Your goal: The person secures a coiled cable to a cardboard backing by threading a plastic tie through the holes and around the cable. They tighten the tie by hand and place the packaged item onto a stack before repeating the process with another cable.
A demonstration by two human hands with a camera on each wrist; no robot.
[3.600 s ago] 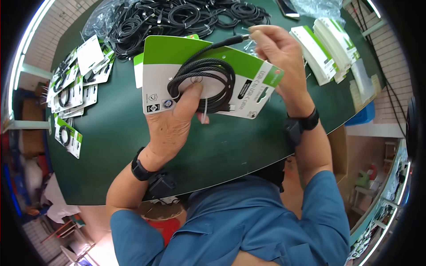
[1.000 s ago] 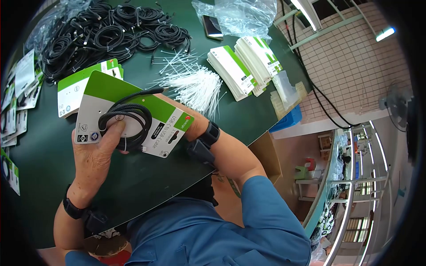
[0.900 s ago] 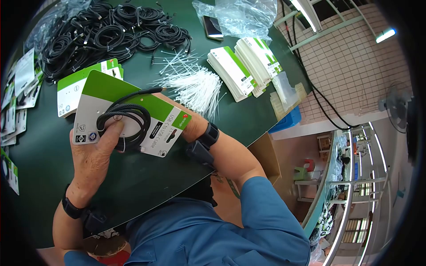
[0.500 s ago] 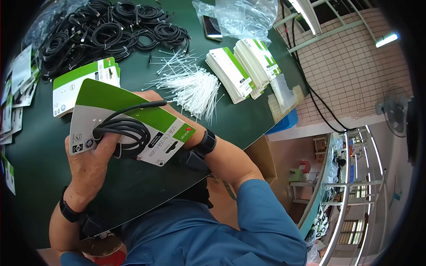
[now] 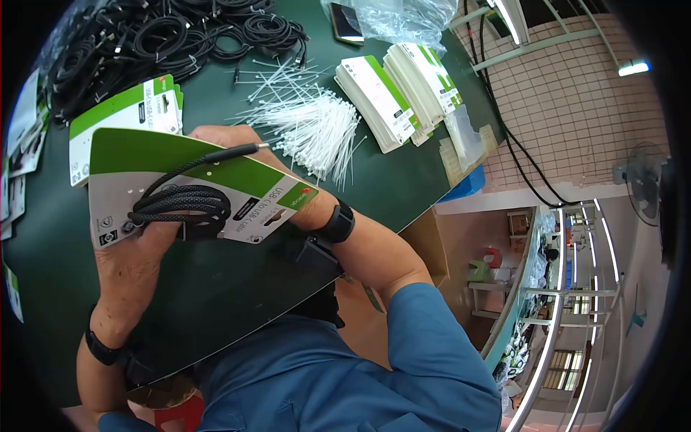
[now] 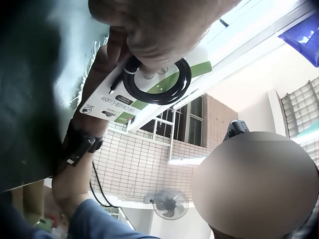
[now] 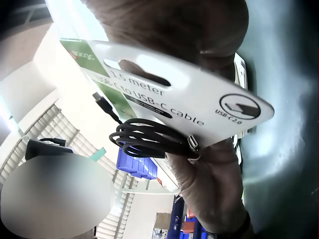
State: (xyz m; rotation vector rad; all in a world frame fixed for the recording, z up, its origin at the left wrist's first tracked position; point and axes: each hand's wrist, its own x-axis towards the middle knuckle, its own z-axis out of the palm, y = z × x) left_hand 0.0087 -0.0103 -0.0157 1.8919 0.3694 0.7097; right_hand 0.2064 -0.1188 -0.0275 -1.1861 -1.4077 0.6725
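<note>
Presently, the left hand (image 5: 129, 268) pinches the coiled cable (image 5: 183, 204) against the card (image 5: 248, 181), whose long axis runs rightward from that grip; the right hand (image 5: 227, 135), partly hidden behind, cannot be read.

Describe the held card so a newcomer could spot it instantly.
Find the dark green table. Over it, the left hand grips a green-and-white card. Unlike the card stack lying just beyond, it is held up with a coiled black cable across its face.
</note>
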